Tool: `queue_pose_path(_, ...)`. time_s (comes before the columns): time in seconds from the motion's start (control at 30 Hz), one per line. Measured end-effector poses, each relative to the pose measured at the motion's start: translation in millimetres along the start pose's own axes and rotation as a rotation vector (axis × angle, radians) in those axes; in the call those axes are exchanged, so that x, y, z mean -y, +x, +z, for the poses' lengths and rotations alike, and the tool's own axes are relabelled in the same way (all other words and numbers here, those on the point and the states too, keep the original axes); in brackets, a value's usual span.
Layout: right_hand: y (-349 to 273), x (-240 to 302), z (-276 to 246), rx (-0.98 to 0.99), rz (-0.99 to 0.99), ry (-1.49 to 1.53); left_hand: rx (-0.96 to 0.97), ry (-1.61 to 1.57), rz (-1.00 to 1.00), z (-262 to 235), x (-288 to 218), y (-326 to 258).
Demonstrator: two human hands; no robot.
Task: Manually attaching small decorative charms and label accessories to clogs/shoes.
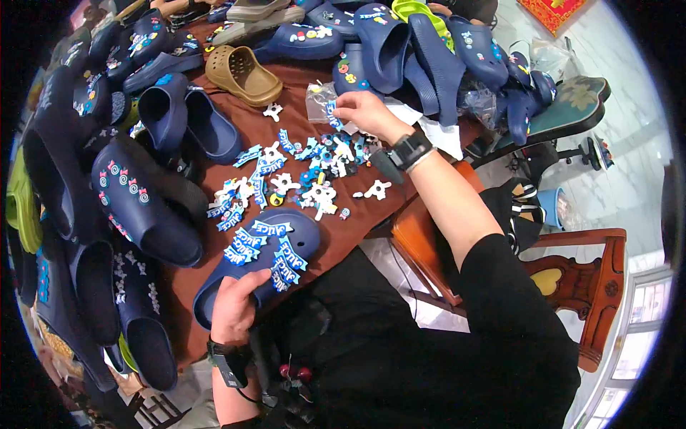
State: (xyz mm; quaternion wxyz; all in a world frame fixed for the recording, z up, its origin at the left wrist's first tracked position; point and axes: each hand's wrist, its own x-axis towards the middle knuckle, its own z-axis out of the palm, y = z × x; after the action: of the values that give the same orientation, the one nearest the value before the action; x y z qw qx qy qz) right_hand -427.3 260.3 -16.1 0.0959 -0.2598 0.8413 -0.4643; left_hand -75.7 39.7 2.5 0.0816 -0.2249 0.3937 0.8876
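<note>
My left hand (234,306) grips a navy clog (306,232) by its side, close to me at the table's near edge. Several blue-and-white ribbon-shaped shoe charms (243,247) cover the upper of that clog. Farther off to the right, my right hand (368,116) pinches one more blue-and-white charm (331,113) between thumb and fingertips, beside a small clear plastic bag (319,100). Between my hands lies a loose heap of charms (336,154), blue, white and black. White bone-like charms (377,189) are scattered around it.
A brown cloth (286,118) covers the table. Navy clogs (146,193) crowd the left side, more navy clogs (382,46) line the far side, and a tan clog (243,75) sits among them. At right stand a wooden chair (589,300) and a blue bin (550,207). Another person's hand (171,7) shows at the far edge.
</note>
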Motion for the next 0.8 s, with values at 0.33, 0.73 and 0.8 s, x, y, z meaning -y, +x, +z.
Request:
queue_pose_path(0.33, -111, 80, 14, 0.385, 0.260, 0.559, -0.011, 0.063, -0.018, -8, 2, 6)
queue_pose_path(0.73, -183, 87, 106, 0.033, -0.313, -0.103, -0.023, 0.050, 0.020, -13, 7, 7)
queue_pose_path(0.8, -188, 90, 110, 0.005, -0.320, -0.089, -0.026, 0.066, 0.020, -13, 7, 7)
